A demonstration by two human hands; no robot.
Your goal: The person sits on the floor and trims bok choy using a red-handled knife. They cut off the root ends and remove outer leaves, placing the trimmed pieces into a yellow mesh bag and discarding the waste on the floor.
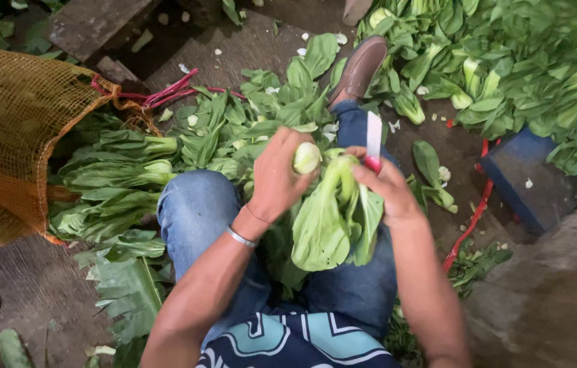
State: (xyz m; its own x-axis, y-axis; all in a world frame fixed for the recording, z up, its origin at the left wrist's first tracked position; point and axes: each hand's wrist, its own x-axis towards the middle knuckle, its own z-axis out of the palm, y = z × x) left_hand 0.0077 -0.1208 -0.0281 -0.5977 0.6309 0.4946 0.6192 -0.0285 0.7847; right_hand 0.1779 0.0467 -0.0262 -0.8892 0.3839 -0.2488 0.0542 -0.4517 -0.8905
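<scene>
At frame centre, the left hand [276, 178] grips a bok choy [329, 211] while the right hand [387, 185], closed on a knife [373, 140], could slip and nick the fingers.

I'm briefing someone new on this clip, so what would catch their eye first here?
At centre, the left hand grips a bok choy by its pale base while the right hand holds a small knife, blade up. An orange mesh sack lies at the left edge, and heaps of greens fill the upper right.
</scene>
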